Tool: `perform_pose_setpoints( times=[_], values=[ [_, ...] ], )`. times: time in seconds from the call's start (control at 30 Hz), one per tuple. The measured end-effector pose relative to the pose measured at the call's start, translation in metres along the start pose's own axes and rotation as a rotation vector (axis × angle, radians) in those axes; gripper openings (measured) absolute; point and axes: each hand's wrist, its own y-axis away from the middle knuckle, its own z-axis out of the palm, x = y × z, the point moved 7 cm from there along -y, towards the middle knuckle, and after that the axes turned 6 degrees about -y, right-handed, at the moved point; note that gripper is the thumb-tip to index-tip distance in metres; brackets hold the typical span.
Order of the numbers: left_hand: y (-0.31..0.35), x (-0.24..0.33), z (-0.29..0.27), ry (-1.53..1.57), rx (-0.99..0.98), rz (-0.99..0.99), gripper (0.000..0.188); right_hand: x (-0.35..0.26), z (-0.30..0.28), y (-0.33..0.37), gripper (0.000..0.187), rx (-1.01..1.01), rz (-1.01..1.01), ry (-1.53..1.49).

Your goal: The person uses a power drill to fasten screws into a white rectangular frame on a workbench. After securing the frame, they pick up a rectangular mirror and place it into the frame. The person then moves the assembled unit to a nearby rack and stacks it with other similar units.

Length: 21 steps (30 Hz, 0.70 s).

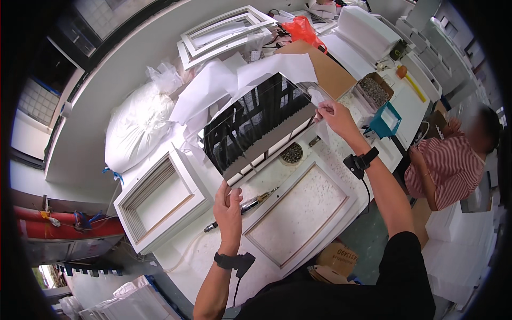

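Our left grip (228,214) and right grip (338,118) hold the dark panel (250,124) | if we slip, it could hit the screwdriver (250,204)

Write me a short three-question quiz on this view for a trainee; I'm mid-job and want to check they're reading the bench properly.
1. Multiple choice: which thing has the left grip at one end and the right grip at the other?
A) a red plastic bag
B) a dark glossy panel
C) a yellow-handled tool

2. True or false: the round dish of small metal parts sits farther right in the picture than the driver-shaped tool.

3. Short answer: which grip is nearer the driver-shaped tool?

Key: 1. B. 2. True. 3. The left grip.
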Motion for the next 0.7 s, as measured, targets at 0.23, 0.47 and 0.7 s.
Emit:
perform_pose_setpoints(
  times=[0.23, 0.47, 0.7],
  values=[
    [-0.031, -0.051, -0.025, 0.336, 0.003, -0.260, 0.030, 0.029, 0.015, 0.052, 0.027, -0.189, 0.470, -0.385],
    [-0.025, -0.051, -0.021, 0.370, -0.024, -0.282, 0.024, 0.039, 0.021, 0.062, 0.033, -0.235, 0.531, -0.557],
    [-0.019, -0.054, -0.037, 0.257, -0.090, -0.323, 0.028, 0.038, 0.026, 0.070, 0.033, -0.209, 0.587, -0.457]
  ],
)
